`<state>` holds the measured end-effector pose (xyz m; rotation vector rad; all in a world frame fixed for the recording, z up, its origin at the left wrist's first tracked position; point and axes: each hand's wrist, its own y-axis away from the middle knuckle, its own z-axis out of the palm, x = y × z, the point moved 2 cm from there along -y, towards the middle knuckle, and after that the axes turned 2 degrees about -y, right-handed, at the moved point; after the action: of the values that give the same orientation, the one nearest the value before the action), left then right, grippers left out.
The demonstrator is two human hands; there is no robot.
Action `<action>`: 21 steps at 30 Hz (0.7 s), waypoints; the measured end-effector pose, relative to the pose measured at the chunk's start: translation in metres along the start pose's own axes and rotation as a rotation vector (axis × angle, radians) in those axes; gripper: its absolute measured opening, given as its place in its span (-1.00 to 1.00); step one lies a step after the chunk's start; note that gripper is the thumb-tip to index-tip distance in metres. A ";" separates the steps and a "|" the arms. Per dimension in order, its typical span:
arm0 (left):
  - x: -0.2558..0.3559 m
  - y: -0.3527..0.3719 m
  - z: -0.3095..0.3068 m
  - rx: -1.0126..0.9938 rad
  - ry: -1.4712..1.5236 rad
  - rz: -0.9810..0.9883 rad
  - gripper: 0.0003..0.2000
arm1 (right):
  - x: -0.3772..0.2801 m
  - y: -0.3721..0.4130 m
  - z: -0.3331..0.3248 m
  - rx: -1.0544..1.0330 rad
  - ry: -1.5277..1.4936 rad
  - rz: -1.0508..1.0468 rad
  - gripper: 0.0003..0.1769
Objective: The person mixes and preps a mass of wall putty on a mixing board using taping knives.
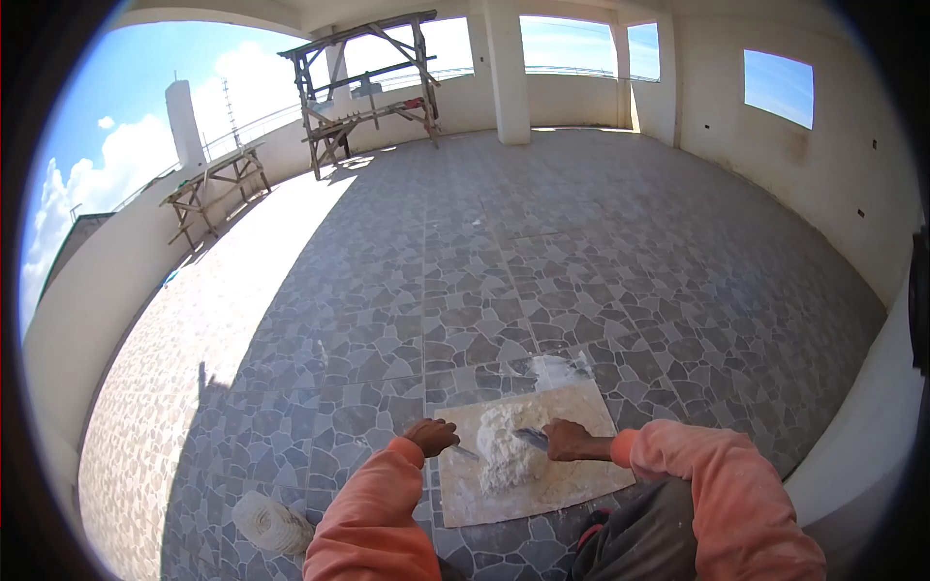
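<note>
A heap of white, lumpy powder (506, 450) lies on a flat tan board (591, 426) on the floor in front of me. To its left, my left hand (431, 437) is closed round a tool with a thin pale blade (465, 452), whose tip points at the heap. From the right, my right hand (570, 441) grips a trowel (530, 438). Its grey metal blade touches the upper right of the heap. Both handles are mostly hidden inside my fingers.
Left of the board stands a whitish, ribbed sack-like bundle (271, 523). White dust (552, 370) marks the grey stone-patterned tiles (387, 310) beyond the board. Farther off are a low wooden trestle (218, 189) and a wooden scaffold (368, 92). A pillar (508, 77) rises at the back.
</note>
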<state>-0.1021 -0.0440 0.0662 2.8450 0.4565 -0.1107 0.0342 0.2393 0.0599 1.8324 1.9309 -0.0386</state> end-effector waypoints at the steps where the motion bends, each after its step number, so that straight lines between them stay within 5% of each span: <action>1: 0.001 0.001 -0.004 0.004 0.001 -0.003 -0.74 | 0.001 -0.002 0.002 0.005 0.007 -0.007 -0.61; 21: -0.002 -0.004 0.000 0.038 -0.007 0.014 -0.75 | -0.008 0.001 -0.008 -0.025 0.011 0.048 -0.61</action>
<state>-0.1054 -0.0413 0.0658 2.8841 0.4368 -0.1283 0.0329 0.2348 0.0698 1.8651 1.8857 0.0106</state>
